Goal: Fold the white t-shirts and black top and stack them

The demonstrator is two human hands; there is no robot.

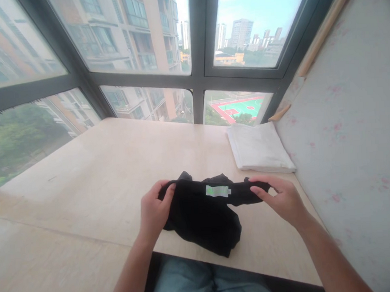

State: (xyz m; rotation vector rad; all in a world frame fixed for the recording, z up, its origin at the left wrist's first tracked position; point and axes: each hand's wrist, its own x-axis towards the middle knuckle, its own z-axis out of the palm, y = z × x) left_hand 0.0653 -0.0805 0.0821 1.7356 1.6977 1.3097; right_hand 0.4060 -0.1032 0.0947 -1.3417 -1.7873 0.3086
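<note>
A black garment point(203, 221) is stretched between my two hands just above the front of the pale sill. Its exact kind is hard to make out; the upper edge looks like a waistband, with a whitish-green label point(218, 191) near the middle. My left hand point(156, 208) pinches the left end of that edge between thumb and fingers. At the right end, my right hand point(280, 198) pinches the band the same way. The lower part hangs bunched and rests on the sill, and some dark folds show behind the band.
A folded white cloth point(260, 148) lies at the back right of the stone sill point(116, 169), beside the floral-papered wall point(355, 143). Grey-framed windows point(197, 52) rise along the back and left. The sill's front edge runs close to my lap.
</note>
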